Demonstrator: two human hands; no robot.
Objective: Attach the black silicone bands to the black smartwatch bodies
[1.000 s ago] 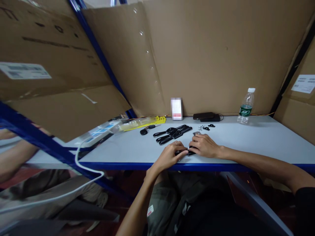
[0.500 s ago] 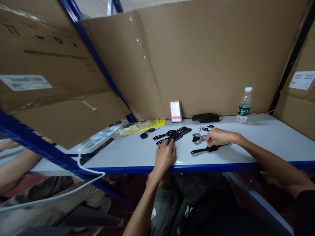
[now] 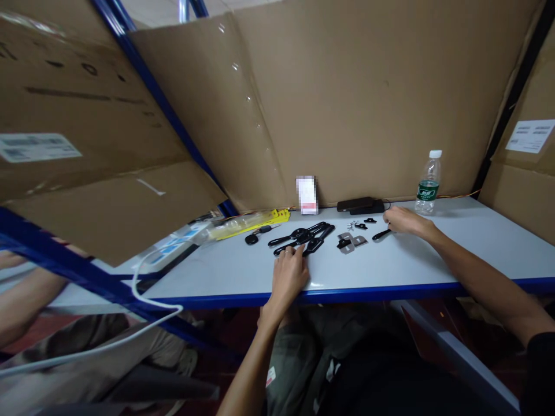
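In the middle of the table lies a pile of black two-handled spokeshave bodies point(image 3: 318, 238), partly overlapping. My left hand point(image 3: 289, 270) rests on the table at the pile's near side, fingers stretched out and touching the nearest handles. My right hand point(image 3: 405, 221) is closed around another black spokeshave body point(image 3: 381, 234), whose handle sticks out to the left; the rest is hidden by the hand. Between the hands lie flat grey blades point(image 3: 358, 240) with a black cap point(image 3: 344, 244) on them. Behind these are small silver screws point(image 3: 352, 225) and further black caps point(image 3: 361, 226).
A water bottle point(image 3: 428, 184) stands at the back right. Dark flat devices point(image 3: 358, 204) and a white card point(image 3: 307, 195) are along the cardboard wall. Keys point(image 3: 252, 238), yellow-edged packaging point(image 3: 255, 224) and a power strip point(image 3: 173, 248) lie left. Another person's arm point(image 3: 34, 294) shows far left.
My right hand has moved right and away from me, carrying the spokeshave body from in front of the blades. The blades are now uncovered. My left hand has barely moved.
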